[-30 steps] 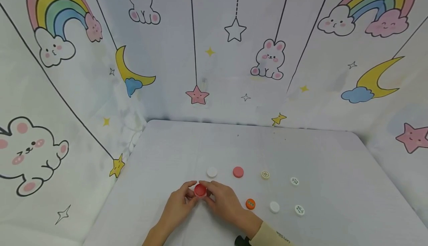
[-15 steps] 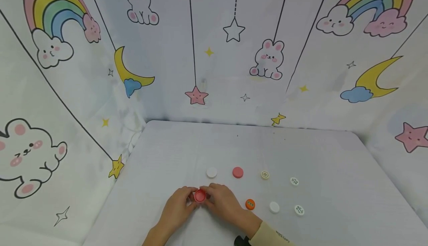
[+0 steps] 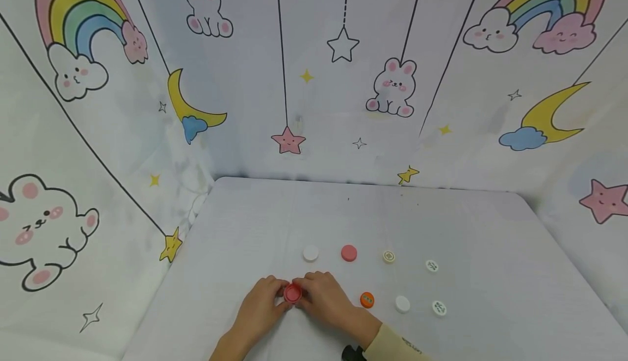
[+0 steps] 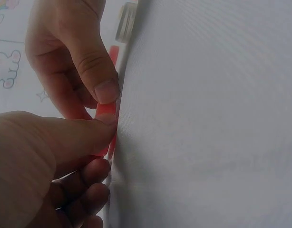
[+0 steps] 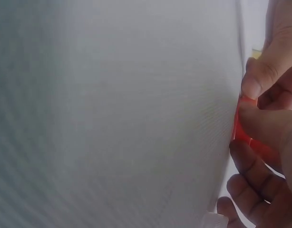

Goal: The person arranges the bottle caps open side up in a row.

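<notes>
A round red bottle cap (image 3: 293,293), its hollow side facing up, sits between both hands near the front of the table. From its left side my left hand (image 3: 261,305) pinches it with thumb and fingers. My right hand (image 3: 325,299) grips the opposite side the same way. In the left wrist view the red cap (image 4: 106,108) shows between the two thumbs, close over the white cloth. The right wrist view has the cap (image 5: 246,130) at the right edge, partly hidden behind the fingers.
Behind the hands lie a white cap (image 3: 311,253), another red cap (image 3: 349,252), a yellowish cap (image 3: 389,256) and a green-marked white cap (image 3: 432,266). To the right are an orange cap (image 3: 367,299), a plain white cap (image 3: 402,304) and a second green-marked cap (image 3: 439,309).
Both hands have drawn the red cap a little toward the person, lower in the head view. Their grip on it continues. The other caps have stayed in place.
</notes>
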`<state>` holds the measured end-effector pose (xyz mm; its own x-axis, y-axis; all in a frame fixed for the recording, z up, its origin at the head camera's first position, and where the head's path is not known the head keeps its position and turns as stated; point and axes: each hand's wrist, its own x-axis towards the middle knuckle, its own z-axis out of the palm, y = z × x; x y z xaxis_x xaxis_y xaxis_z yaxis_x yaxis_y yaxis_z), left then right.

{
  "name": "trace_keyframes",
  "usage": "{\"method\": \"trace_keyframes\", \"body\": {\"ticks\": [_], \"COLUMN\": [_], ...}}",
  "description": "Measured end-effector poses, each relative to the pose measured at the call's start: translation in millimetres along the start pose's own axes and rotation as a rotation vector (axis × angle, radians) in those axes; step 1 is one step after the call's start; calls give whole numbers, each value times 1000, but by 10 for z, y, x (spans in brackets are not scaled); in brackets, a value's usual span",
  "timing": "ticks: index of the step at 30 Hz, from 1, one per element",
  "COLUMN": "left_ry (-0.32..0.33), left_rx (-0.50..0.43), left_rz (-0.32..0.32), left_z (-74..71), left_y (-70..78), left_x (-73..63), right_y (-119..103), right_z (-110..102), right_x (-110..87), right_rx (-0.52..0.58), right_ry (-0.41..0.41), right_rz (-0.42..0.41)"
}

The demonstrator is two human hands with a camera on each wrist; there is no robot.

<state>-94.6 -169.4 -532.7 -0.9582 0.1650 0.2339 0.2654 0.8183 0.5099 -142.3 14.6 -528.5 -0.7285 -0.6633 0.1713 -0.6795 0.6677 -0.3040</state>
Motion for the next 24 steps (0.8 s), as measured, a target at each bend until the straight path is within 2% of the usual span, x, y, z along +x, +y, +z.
{"method": "trace_keyframes", "body": {"ticks": [10,24], "left_ry": [24,-1], "left_rx": [16,18], "left_rz": [18,-30], "left_z": [57,73], "left_y": [-12,-5], "left_x": [-8,32], "right_y": [6,3], "right_z": [33,29], "right_x": [-9,23], "right_rx": [-21,-29], "right_ry": [11,-23], "right_rz": [5,21]}}
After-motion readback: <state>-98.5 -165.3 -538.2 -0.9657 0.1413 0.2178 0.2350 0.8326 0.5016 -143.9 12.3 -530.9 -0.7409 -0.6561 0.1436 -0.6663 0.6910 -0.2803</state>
